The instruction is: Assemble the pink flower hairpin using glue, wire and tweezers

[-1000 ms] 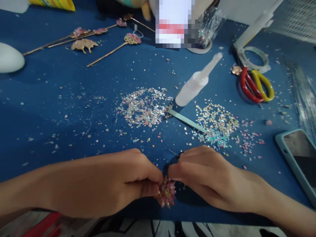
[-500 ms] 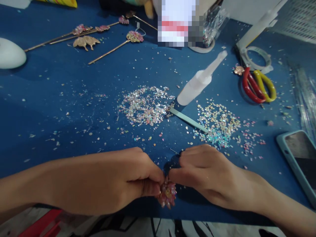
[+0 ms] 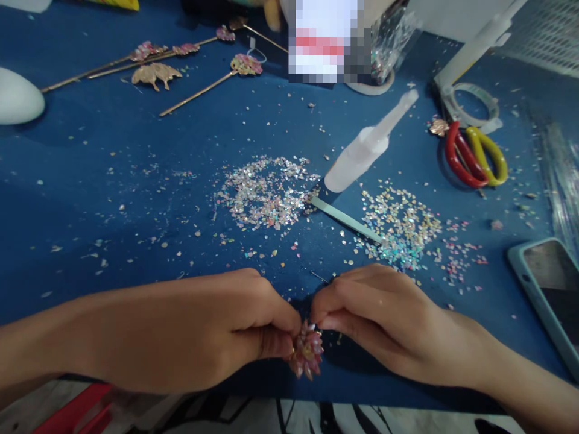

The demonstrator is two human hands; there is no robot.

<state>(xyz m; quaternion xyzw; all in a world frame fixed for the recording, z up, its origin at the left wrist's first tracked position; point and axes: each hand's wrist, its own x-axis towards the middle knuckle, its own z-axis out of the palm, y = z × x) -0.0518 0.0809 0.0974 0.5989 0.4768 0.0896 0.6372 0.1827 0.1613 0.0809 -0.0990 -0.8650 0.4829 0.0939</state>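
One pink flower (image 3: 308, 354) sat between my hands by the near edge of the blue table (image 3: 217, 129), its left side pinched by the thumb and finger of my left hand (image 3: 239, 319). My right hand (image 3: 384, 322) had just turned so that its thumb and forefinger met at the far right petals, though I couldn't tell whether they gripped anything; I judged the work had narrowed to that spot. Farther off, a pale green stick (image 3: 347, 219) ran between silvery flakes (image 3: 284, 211) on the left and yellowish flakes (image 3: 418, 223) on the right.

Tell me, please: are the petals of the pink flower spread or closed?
Spread: on the pink flower, pointed petals fan outward around a yellowish centre. The left hand pinches its edge.
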